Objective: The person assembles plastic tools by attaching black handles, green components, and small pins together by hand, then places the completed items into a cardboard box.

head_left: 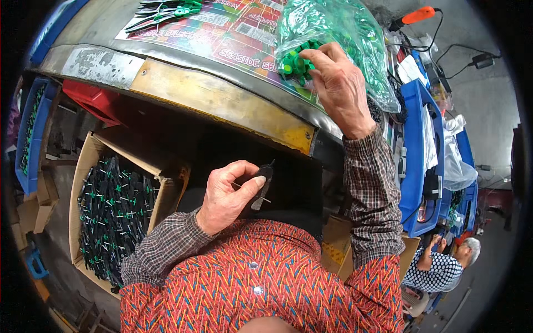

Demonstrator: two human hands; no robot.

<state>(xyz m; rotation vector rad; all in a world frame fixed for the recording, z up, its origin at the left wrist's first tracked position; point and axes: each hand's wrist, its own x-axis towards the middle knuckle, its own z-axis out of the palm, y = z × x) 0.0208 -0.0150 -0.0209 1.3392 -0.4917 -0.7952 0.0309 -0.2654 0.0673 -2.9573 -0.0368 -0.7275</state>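
Observation:
My left hand [226, 194] is closed in front of my body, its thumb and fingers pinching a flat black piece [266, 173]. A thin metal pin [265, 200] sticks out beside that piece; my fingers hide part of it. Up at the bench, my right hand [340, 80] reaches over small green plastic parts [298, 62] at the mouth of a clear plastic bag [338, 28]. Its thumb and forefinger are apart, with green parts showing near them. I see no part gripped between them.
A cardboard box [83, 183] at my left is full of black pieces with green parts and pins. More such pieces [166, 12] lie on the printed sheet [222, 41] across the bench. Blue trays [413, 139] stand at right; farther off, a person [438, 266] sits.

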